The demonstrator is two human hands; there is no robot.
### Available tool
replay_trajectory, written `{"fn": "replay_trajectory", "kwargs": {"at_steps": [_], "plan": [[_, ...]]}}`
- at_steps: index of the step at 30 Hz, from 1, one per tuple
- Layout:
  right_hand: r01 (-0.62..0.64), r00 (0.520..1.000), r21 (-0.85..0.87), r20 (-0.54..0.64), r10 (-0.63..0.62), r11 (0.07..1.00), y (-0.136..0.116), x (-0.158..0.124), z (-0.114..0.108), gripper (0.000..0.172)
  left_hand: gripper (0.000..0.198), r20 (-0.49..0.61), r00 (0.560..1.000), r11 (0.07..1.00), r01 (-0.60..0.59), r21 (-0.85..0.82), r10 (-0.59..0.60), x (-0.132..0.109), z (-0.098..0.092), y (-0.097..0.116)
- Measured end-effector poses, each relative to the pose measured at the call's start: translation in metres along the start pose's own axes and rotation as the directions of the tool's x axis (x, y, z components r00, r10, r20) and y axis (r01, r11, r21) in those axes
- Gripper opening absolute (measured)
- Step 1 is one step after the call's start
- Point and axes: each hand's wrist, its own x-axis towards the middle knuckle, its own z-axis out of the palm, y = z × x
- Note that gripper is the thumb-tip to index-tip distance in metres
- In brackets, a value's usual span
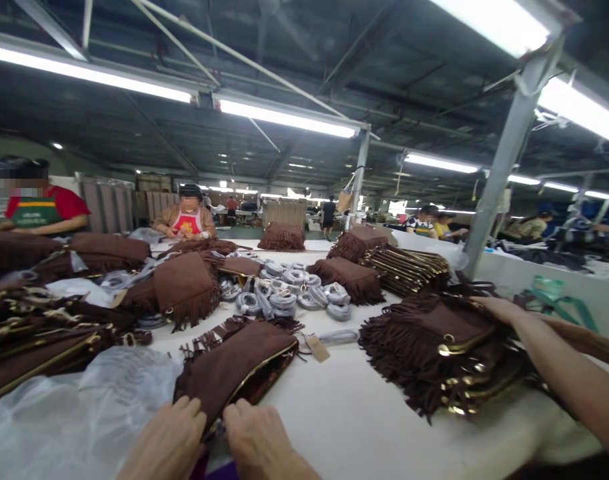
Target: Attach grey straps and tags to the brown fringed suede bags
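Note:
A brown suede bag (pixel 237 363) with fringe, a gold zip and a paper tag lies on the white table (pixel 364 413) right in front of me. My left hand (pixel 167 440) and my right hand (pixel 257 440) sit side by side at its near end. The fingers of both hands are curled down over the bag's edge and grip it. A clear plastic bag (pixel 84 400) lies just left of my left hand.
A co-worker's arm (pixel 559 360) reaches in from the right onto a stack of fringed bags (pixel 434 347). More bag piles lie at left (pixel 39 340) and at the back (pixel 399 263). Wrapped straps (pixel 289 293) sit mid-table. Other people work across the table.

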Motion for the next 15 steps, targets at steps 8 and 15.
{"fn": "replay_trajectory", "kwargs": {"at_steps": [8, 15], "plan": [[-0.073, 0.996, 0.051, 0.047, 0.071, 0.996, 0.003, 0.0, -0.035, 0.011, 0.03, -0.059, 0.998, 0.993, -0.009, -0.119, 0.002, -0.005, -0.006, -0.006], [-0.238, 0.968, 0.03, -0.067, 0.24, 0.971, 0.053, 0.001, -0.046, 0.009, 0.025, 0.024, 1.0, 0.956, 0.022, -0.292, -0.016, -0.008, -0.027, -0.022]]}}
